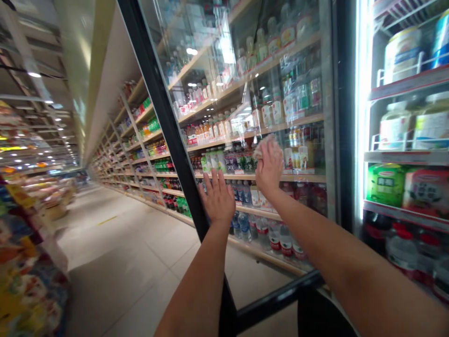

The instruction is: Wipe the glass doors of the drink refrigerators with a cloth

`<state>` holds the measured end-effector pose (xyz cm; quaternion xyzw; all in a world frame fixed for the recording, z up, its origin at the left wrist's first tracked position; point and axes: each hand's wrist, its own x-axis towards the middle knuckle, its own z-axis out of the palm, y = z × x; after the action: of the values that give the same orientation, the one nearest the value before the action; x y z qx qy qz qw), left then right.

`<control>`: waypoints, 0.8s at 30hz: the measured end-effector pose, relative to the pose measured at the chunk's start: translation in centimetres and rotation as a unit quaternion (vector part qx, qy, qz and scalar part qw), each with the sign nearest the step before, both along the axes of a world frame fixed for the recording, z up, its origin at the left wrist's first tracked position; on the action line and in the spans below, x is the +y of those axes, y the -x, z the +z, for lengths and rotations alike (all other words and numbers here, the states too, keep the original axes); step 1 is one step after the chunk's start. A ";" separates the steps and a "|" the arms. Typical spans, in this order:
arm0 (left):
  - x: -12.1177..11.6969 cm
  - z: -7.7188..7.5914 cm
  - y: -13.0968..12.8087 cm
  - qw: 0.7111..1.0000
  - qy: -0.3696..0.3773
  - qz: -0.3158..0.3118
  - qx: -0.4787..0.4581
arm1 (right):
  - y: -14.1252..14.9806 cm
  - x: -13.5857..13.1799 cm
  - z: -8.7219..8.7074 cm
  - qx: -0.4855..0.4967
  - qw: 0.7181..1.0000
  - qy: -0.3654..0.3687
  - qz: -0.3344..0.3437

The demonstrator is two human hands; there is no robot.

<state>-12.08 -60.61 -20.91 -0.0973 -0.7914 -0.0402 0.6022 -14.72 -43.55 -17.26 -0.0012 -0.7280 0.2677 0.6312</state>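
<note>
A glass door [245,112] with a black frame [164,103] stands swung open in front of me. My left hand [218,199] lies flat near the frame's left side, fingers spread against the glass, holding nothing. Higher and to the right, my right hand [270,166] presses a pale, crumpled cloth [267,142] to the pane. The fingers of that hand cover part of the cloth. Bottles on shelves show through the glass behind both hands.
At right, a lit cooler [366,117] holds bottles, tubs and a green pack [385,185]. Long shelves [154,135] of drinks run down the aisle beyond the door. Colourful packaged goods [31,281] stand at lower left, beside the tiled floor [115,262].
</note>
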 end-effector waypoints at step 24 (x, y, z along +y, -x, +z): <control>1.0 13.2 0.2 0.995 0.075 -0.040 0.058 | 0.7 1.6 7.5 0.073 0.976 -0.204 -0.005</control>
<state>-12.30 -59.62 -7.68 -0.1759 -0.7516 0.0006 0.6357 -15.38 -41.91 -9.74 0.1437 -0.7194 0.1099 0.6706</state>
